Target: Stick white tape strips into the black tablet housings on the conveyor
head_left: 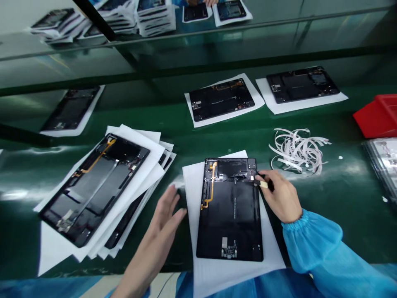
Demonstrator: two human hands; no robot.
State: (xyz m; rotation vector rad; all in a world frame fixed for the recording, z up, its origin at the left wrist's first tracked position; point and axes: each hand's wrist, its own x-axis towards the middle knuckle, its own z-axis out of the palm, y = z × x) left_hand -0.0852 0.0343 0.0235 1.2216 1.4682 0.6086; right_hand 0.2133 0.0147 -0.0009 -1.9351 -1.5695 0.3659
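On the green surface (350, 215), your right grip (279, 196) is pinched shut on a small pale tab (263, 184) at the top corner of a black tablet panel (229, 219), which lies on white paper (273, 252). Your left grip (164, 219) is open, fingers spread, just beside the paper. A pile of panels (93, 190) sits further left, and curly white strips (297, 151) lie to the right.

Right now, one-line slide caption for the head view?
Right hand at the corner of a black tablet back panel on white paper, left hand open beside it.
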